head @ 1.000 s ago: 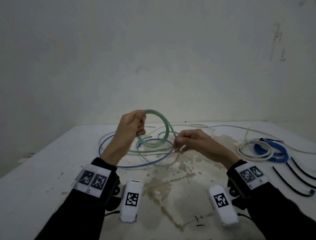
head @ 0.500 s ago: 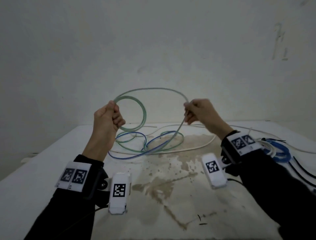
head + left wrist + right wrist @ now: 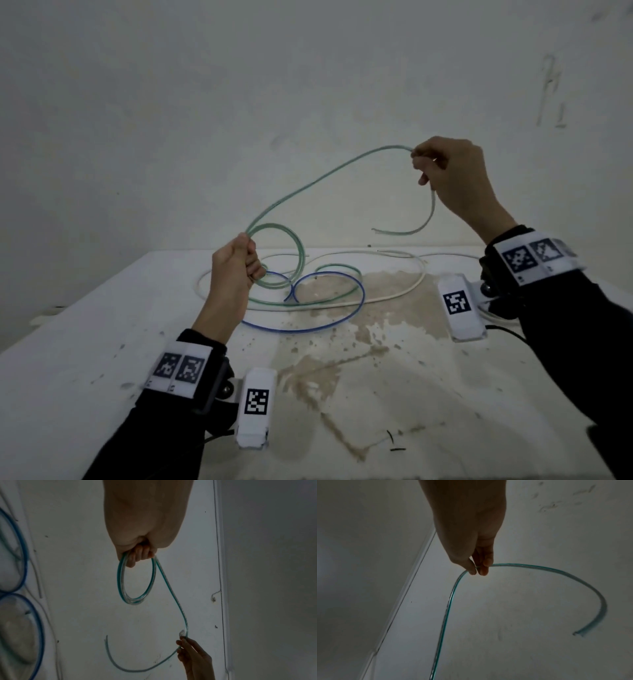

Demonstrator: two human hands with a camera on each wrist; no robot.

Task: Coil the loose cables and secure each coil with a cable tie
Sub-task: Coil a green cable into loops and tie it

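My left hand [image 3: 238, 262] grips a small coil of the green cable [image 3: 297, 247], held upright above the white table [image 3: 102, 342]. From the coil the cable rises in an arc to my right hand [image 3: 442, 171], which pinches it high up near its free end. The short tail [image 3: 407, 231] hangs curled in the air. In the left wrist view the left hand [image 3: 139, 555] closes round the green cable [image 3: 135, 596], with the right hand [image 3: 190, 653] beyond. In the right wrist view the right hand [image 3: 478, 568] pinches the green cable [image 3: 547, 570] between thumb and fingers.
A blue cable [image 3: 346, 320], a white cable [image 3: 397, 294] and another green strand [image 3: 339, 266] lie looped on the table behind my left hand. A brown stain [image 3: 342, 370] covers the table's middle. Two small black bits [image 3: 394, 442] lie near the front edge. A bare wall stands behind.
My right hand has risen and pulled to the right, drawing the green cable out into a long arc, and its tail now hangs free. My left hand keeps hold of the coil.
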